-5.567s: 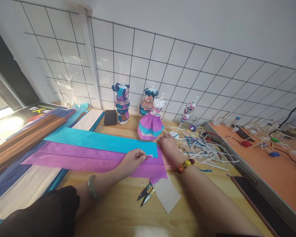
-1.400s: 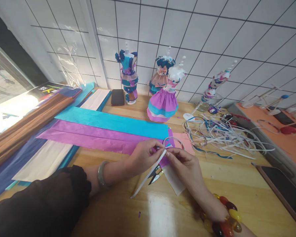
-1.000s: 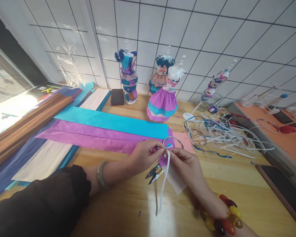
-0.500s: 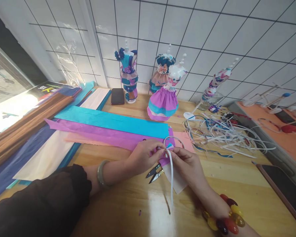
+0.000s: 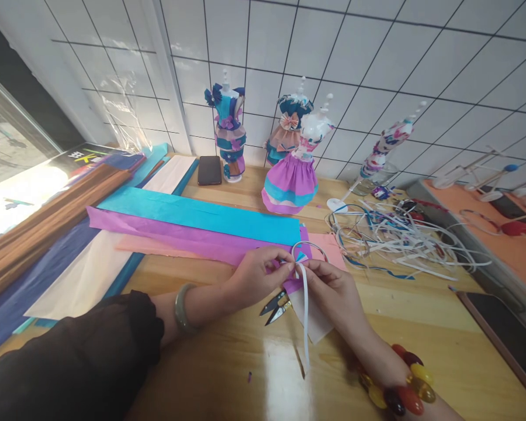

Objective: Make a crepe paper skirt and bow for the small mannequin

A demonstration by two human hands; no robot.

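Observation:
My left hand (image 5: pixel 263 273) is closed, its thumb and fingertips pinching one side of a small folded blue and white paper piece (image 5: pixel 301 256). From the other side my right hand (image 5: pixel 333 286) is also closed in a pinch. A narrow white strip (image 5: pixel 306 316) comes out between the fingertips and hangs down towards the table. Just behind the fingers shows the rim of a thin ring (image 5: pixel 318 248). Thread snips (image 5: pixel 275 307) lie below my left hand, blades apart. The fingers hide part of the folded piece.
Long blue (image 5: pixel 201 216) and purple (image 5: pixel 166 237) paper strips lie to the left. Small dressed mannequins (image 5: pixel 289 181) stand along the wall. A tangle of white strips (image 5: pixel 403 240) and a dark tablet-like device (image 5: pixel 499 333) are at right; a phone (image 5: pixel 209 171) lies at the back.
The left end of the purple paper has shifted slightly to the right. The folded piece is tilted a little differently at my fingertips; both hands stay nearly in place.

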